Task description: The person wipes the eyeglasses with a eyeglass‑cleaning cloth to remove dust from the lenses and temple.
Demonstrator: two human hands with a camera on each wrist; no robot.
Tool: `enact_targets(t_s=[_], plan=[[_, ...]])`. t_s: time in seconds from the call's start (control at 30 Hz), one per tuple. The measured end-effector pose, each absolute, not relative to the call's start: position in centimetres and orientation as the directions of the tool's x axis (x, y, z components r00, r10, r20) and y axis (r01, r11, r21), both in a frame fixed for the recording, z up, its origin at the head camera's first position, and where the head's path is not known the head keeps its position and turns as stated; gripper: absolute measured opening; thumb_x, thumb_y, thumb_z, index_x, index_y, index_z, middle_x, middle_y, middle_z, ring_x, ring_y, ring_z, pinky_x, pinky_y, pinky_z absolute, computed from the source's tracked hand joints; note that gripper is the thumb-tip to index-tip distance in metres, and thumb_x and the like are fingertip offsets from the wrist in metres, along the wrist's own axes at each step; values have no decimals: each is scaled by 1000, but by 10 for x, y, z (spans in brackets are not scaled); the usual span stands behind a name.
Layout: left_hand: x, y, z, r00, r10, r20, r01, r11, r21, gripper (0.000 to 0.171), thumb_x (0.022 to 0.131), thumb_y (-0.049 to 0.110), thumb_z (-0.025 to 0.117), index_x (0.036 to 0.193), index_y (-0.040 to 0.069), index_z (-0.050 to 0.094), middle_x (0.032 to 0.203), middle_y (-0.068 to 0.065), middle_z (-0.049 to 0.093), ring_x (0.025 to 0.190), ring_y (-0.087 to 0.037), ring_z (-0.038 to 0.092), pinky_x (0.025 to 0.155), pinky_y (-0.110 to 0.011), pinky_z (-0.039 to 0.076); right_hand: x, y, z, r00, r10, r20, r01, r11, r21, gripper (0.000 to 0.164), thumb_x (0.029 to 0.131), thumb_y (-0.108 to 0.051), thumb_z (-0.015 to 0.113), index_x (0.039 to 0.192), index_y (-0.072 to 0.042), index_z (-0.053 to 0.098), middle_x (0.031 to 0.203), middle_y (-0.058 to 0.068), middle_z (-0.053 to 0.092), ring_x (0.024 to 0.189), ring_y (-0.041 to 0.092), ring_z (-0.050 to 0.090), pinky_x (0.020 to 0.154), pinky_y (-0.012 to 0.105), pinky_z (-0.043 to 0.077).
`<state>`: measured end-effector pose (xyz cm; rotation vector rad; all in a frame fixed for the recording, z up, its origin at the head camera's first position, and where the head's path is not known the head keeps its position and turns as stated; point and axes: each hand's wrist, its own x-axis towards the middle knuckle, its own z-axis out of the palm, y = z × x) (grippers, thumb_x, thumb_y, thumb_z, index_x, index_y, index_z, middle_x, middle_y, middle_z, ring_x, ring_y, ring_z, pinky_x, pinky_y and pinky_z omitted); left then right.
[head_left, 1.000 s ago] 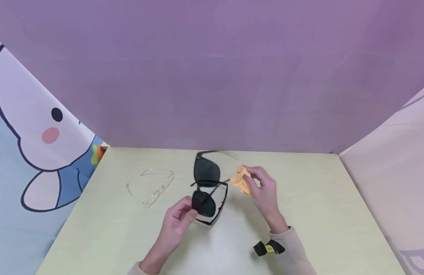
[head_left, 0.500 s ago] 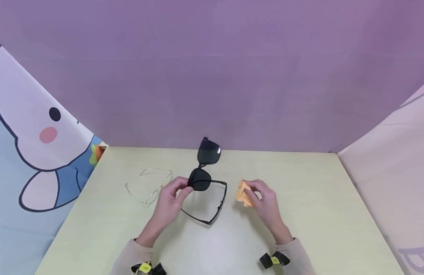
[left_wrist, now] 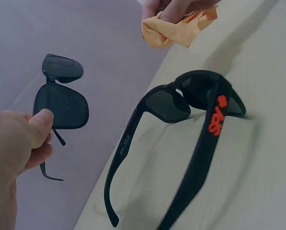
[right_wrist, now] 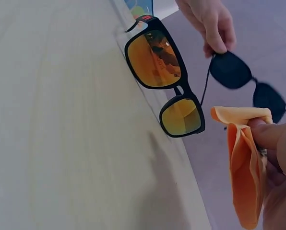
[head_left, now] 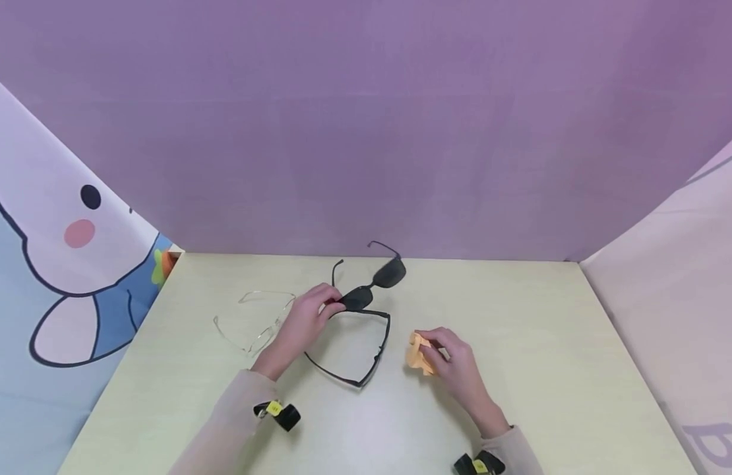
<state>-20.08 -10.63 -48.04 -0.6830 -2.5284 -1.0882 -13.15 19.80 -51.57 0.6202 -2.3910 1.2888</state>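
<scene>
In the head view my left hand [head_left: 303,323] pinches a pair of dark-lensed sunglasses [head_left: 390,272] by the edge of one lens, thumb in front. The sunglasses are held tilted near the far side of the table, arms unfolded. My right hand [head_left: 459,373] pinches a crumpled orange cloth [head_left: 420,354]; its folds hang down in the right wrist view. Between the hands lies a second pair, black-framed sunglasses [head_left: 361,383], arms unfolded. Their lenses [right_wrist: 152,60] look mirrored orange from the right wrist, and one arm carries red marks [left_wrist: 216,115].
Thin gold wire-rimmed glasses [head_left: 278,322] lie unfolded to the left, partly behind my left hand. A pale wooden table [head_left: 550,343] runs back to a purple cloth wall [head_left: 366,132]. Printed cloth panels [head_left: 63,277] stand at the sides.
My left hand has carried the dark-lensed sunglasses away from me, off the black-framed pair, turning them rightward. My right hand has drawn back towards me with the orange cloth.
</scene>
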Motion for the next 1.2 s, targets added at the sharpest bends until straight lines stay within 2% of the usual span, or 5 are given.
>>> enact_targets(t_s=[0.2,0.4,0.53,0.87,1.2], plan=[[-224,-93,-481,-828,396,397,561,598,572,6,93,8,75,94,8,69,96,-1,67,86,-15,62,76,-34,56,-128,201,-521,-845,-230,482,-527,510,-680,29,83,12,77,109,-2,74,98,5,73,86,11,67,74,22,60],[-241,-80,-490,-807,464,366,589,592,550,5,92,5,75,96,6,72,96,-1,70,88,-15,65,80,-32,58,-124,202,-525,-862,-219,458,-501,506,-702,26,86,8,76,110,-2,74,99,6,73,86,18,69,75,25,61],[-249,-72,-498,-793,488,366,607,579,545,5,91,5,76,96,5,73,94,-1,70,88,-16,66,81,-32,58,-122,202,-527,-860,-211,464,-502,505,-702,25,86,8,76,109,-2,74,98,6,73,86,18,70,76,25,61],[-253,-60,-510,-782,517,348,617,564,549,6,92,3,75,97,4,74,96,-3,71,92,-18,68,87,-32,58,-122,200,-527,-870,-206,448,-487,508,-711,30,82,13,76,108,-1,74,98,5,72,87,11,68,76,24,61],[-248,-56,-516,-778,537,327,621,578,529,10,93,5,74,103,5,75,102,-3,73,98,-18,70,91,-30,58,-124,204,-526,-901,-202,385,-431,534,-728,31,85,13,73,113,-2,73,100,6,71,87,12,66,72,23,60]])
